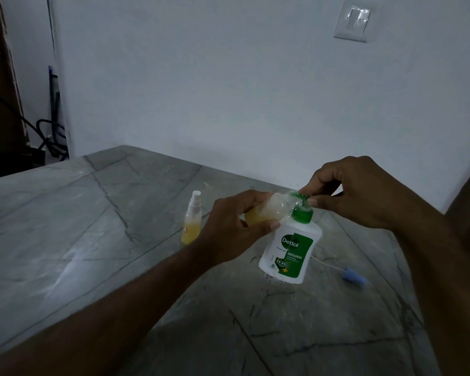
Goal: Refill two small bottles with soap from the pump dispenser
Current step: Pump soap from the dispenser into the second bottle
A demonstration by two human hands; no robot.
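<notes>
I note the left hand (228, 229) clamped round the small bottle (266, 213), long axis near-horizontal, mouth toward three o'clock under the pump dispenser (289, 253) spout; right hand (356, 194) fingers pinch the pump head; second bottle (192, 221) stands at nine o'clock.

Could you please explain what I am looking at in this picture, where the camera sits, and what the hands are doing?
There is no machine here: a head-worn camera looks down at a person's two bare hands over a grey veined stone table. The left hand grips a small clear bottle of yellow soap, tilted against the nozzle. The right hand pinches the green pump head of a white Dettol soap dispenser. Behind stands a small spray bottle of yellow liquid; a blue cap on a thin white tube lies to the right.
</notes>
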